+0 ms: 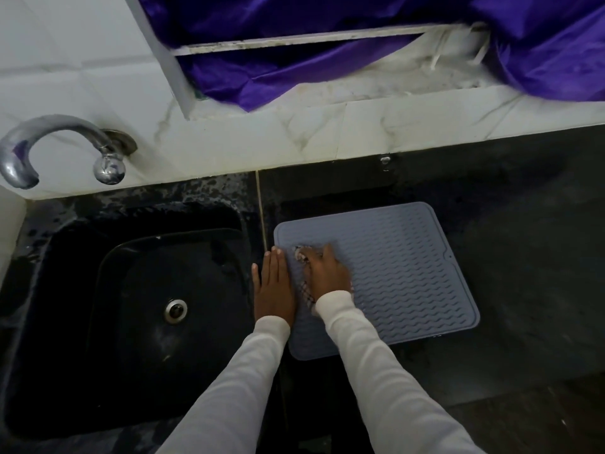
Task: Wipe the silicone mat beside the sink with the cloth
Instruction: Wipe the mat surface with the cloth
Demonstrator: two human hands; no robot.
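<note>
A grey ribbed silicone mat (409,273) lies flat on the dark counter just right of the sink. My right hand (327,271) presses a checked cloth (306,291) onto the mat's left part; the cloth is mostly hidden under the hand and its fingers are blurred. My left hand (273,288) lies flat with straight fingers along the mat's left edge, partly on the counter strip between mat and sink.
A black sink (98,322) with a metal drain (176,310) fills the left. A chrome tap (49,142) sticks out of the white tiled wall (294,136). Purple fabric (294,60) hangs at the window ledge above. Dark counter (523,257) stretches to the right.
</note>
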